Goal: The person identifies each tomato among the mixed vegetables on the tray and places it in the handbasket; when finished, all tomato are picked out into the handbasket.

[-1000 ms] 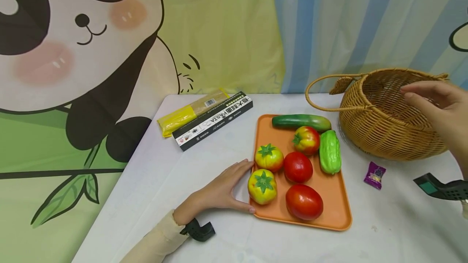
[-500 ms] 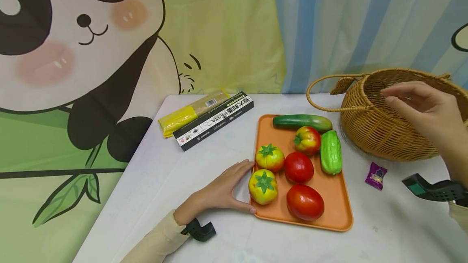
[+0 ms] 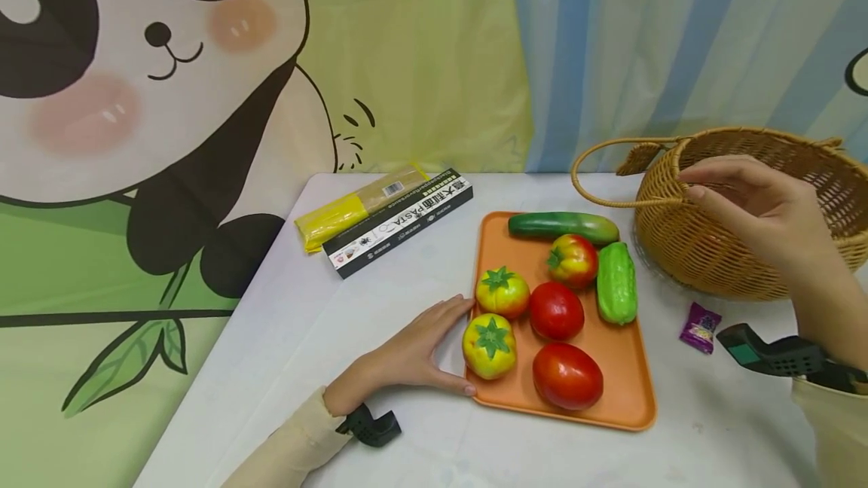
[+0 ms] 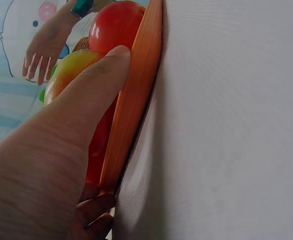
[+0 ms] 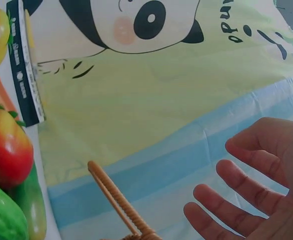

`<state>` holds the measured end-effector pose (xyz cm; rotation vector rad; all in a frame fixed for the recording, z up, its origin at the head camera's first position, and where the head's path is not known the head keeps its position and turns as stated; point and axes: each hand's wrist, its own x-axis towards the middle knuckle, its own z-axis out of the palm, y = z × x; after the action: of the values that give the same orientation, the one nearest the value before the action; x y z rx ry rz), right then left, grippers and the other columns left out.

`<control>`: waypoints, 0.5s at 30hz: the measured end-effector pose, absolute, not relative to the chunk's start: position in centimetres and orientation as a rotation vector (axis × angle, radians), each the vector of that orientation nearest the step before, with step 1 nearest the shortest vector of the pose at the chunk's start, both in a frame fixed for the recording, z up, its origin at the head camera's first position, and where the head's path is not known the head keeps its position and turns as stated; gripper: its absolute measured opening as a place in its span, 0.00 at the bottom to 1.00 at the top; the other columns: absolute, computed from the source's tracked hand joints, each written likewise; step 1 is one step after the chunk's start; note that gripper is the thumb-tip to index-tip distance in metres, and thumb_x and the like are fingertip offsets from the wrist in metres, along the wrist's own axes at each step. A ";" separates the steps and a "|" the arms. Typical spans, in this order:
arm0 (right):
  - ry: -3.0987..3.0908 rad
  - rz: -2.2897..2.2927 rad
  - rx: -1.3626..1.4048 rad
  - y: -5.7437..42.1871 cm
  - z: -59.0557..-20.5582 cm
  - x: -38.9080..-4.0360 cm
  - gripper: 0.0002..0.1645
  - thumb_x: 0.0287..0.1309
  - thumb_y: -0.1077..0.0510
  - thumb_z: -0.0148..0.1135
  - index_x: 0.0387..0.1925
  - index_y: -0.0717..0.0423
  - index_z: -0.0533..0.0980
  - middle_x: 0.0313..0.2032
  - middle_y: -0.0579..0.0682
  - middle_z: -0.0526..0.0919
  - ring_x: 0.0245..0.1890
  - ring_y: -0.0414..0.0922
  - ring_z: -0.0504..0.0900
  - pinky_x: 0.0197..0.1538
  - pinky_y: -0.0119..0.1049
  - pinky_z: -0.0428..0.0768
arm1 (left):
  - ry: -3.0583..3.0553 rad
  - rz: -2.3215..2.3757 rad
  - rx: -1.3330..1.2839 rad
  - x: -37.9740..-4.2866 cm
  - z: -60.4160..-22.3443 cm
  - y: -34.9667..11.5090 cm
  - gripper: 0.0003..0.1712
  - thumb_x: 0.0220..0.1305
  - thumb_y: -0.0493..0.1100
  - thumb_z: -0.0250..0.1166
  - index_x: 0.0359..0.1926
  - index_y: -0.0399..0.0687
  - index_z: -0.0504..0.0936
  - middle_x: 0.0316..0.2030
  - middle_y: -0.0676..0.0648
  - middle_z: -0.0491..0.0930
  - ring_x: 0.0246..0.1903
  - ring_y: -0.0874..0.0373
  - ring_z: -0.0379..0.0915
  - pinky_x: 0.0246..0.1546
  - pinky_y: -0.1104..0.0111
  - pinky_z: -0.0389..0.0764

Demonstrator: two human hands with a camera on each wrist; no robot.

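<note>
From the head camera, the left hand (image 3: 407,356) lies flat on the white table (image 3: 285,337) with its fingers straight, fingertips and thumb resting against the near-left edge of the orange tray (image 3: 627,390); it grips nothing. Just past its fingertips sit two yellow-green tomatoes (image 3: 490,345), then three red ones (image 3: 566,375), and beyond those a pale green gourd (image 3: 616,282) and a dark cucumber (image 3: 563,225) along the tray's far end. Well off to the far left of that hand lie a black pasta box (image 3: 396,224) and a yellow packet (image 3: 353,207) side by side. The right hand (image 3: 753,205) hangs relaxed and empty over the near rim of the wicker basket (image 3: 705,247), fingers loosely bent; whether they touch the rim is hard to tell. Below that hand a small purple sweet wrapper (image 3: 699,327) lies on the table between tray and wrist. The basket's looped handle (image 3: 597,172) reaches toward the cucumber. From the left wrist camera, the thumb (image 4: 86,100) presses along the tray edge (image 4: 136,100), with a yellow-green tomato (image 4: 69,70) and a red one (image 4: 117,25) right behind it, blocking most of the tray. From the right wrist camera, the right hand's fingers (image 5: 236,180) are spread and loose, holding nothing, the basket handle (image 5: 117,202) just beside them and a red-green tomato (image 5: 6,150) farther off.
</note>
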<state>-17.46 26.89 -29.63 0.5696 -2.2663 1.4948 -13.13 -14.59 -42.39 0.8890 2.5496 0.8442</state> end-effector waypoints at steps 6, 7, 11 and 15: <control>-2.192 1.601 0.715 26.6 -30.5 -17.7 0.20 0.58 0.80 0.54 0.50 0.66 0.79 0.47 0.48 0.82 0.43 0.38 0.80 0.45 0.18 0.77 | 2.543 0.848 0.901 -13.2 -42.5 -14.3 0.66 0.44 0.65 0.76 0.77 0.58 0.47 0.77 0.48 0.46 0.75 0.52 0.41 0.73 0.53 0.50; -2.180 1.620 0.740 26.6 -30.7 -17.8 0.21 0.58 0.80 0.54 0.50 0.66 0.79 0.47 0.48 0.82 0.44 0.39 0.80 0.46 0.18 0.77 | 2.543 0.847 0.900 -13.2 -42.5 -14.3 0.66 0.44 0.65 0.76 0.77 0.58 0.47 0.77 0.48 0.46 0.75 0.52 0.41 0.73 0.53 0.50; -2.125 1.715 0.903 26.2 -31.4 -18.3 0.21 0.56 0.83 0.53 0.50 0.73 0.77 0.48 0.51 0.82 0.48 0.41 0.79 0.48 0.19 0.77 | 2.552 0.835 0.889 -13.2 -42.6 -14.4 0.66 0.44 0.65 0.76 0.77 0.58 0.47 0.77 0.48 0.46 0.75 0.52 0.41 0.73 0.53 0.50; -2.174 1.675 1.016 25.7 -32.0 -18.7 0.21 0.53 0.84 0.54 0.49 0.76 0.76 0.47 0.53 0.82 0.50 0.42 0.78 0.51 0.20 0.76 | 2.555 0.829 0.878 -13.2 -42.6 -14.5 0.67 0.44 0.66 0.76 0.77 0.58 0.47 0.77 0.49 0.46 0.75 0.52 0.41 0.73 0.53 0.50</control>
<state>-18.65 25.73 -32.01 1.0156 -2.1740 1.6754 -13.21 -14.51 -42.62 0.8782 2.5550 0.8292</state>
